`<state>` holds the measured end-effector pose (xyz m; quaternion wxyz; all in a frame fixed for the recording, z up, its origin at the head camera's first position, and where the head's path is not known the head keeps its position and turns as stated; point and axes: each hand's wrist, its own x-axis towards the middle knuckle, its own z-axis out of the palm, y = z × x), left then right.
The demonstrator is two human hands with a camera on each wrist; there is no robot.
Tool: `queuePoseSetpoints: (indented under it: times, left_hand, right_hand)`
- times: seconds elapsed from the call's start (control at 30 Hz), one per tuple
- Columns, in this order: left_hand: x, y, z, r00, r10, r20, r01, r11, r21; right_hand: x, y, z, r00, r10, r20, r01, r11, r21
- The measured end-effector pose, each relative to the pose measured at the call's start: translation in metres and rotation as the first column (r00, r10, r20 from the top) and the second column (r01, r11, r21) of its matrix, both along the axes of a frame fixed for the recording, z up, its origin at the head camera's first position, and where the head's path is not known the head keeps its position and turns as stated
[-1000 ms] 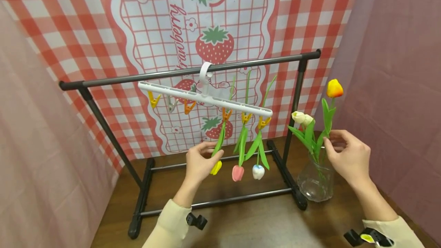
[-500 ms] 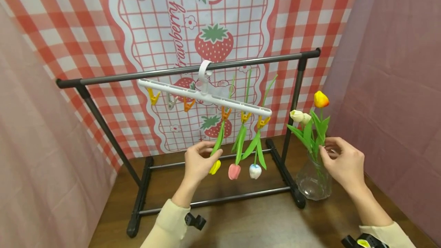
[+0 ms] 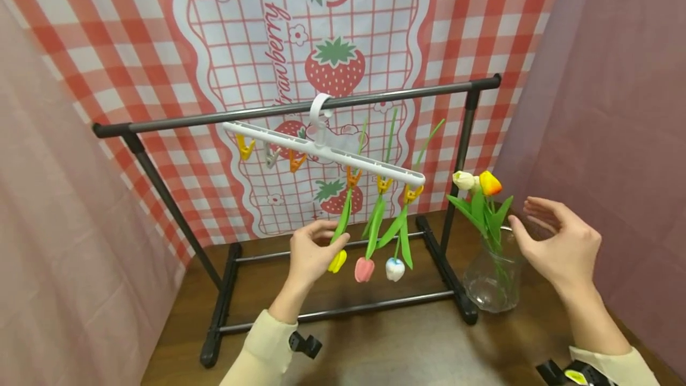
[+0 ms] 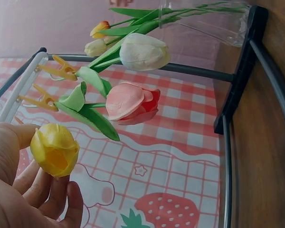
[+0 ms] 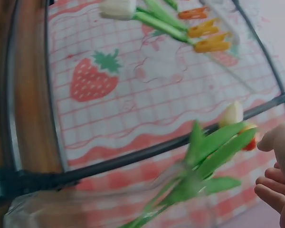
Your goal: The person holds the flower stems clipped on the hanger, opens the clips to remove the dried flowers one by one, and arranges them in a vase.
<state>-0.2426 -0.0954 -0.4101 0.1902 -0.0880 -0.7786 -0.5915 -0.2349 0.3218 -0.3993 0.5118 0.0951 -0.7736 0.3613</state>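
My left hand pinches the yellow tulip by its stem and leaf just above the bloom. That tulip hangs upside down from an orange clip on a white clip hanger. Beside it, a pink tulip and a white-and-blue tulip hang the same way. At the right, a clear glass vase holds an orange-yellow tulip and cream tulips. My right hand is just right of the vase, fingers spread apart from the flowers, holding nothing.
A black rack carries the tilted hanger and stands on the brown table. Left on the hanger are a yellow clip, a grey clip and an orange clip without flowers. A strawberry-print cloth hangs behind.
The orange-yellow tulip has sunk down into the vase beside the cream ones. My right hand has let go of it and moved off to the right. My left hand keeps its hold.
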Motion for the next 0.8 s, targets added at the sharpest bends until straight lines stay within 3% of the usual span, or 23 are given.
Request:
queuePoseSetpoints:
  times: [0.13, 0.37, 0.63, 0.8]
  left_hand:
    - [0.0, 0.002, 0.001, 0.999, -0.04, 0.016, 0.039, 0.998, 0.04]
    - [0.001, 0.006, 0.001, 0.997, -0.079, 0.02, 0.078, 0.996, 0.051]
    - [0.003, 0.009, 0.001, 0.995, -0.093, 0.027, 0.092, 0.995, 0.042]
    - [0.003, 0.011, 0.002, 0.994, -0.101, 0.032, 0.099, 0.994, 0.047]
  right_hand:
    - [0.004, -0.015, 0.023, 0.996, 0.031, -0.086, -0.034, 0.999, -0.034]
    - [0.009, -0.057, 0.05, 0.968, 0.19, -0.166, -0.195, 0.981, -0.015]
    - [0.001, -0.094, 0.059, 0.935, 0.316, -0.164, -0.331, 0.941, -0.075]
    - [0.0, -0.122, 0.057, 0.895, 0.414, -0.168, -0.431, 0.899, -0.082]
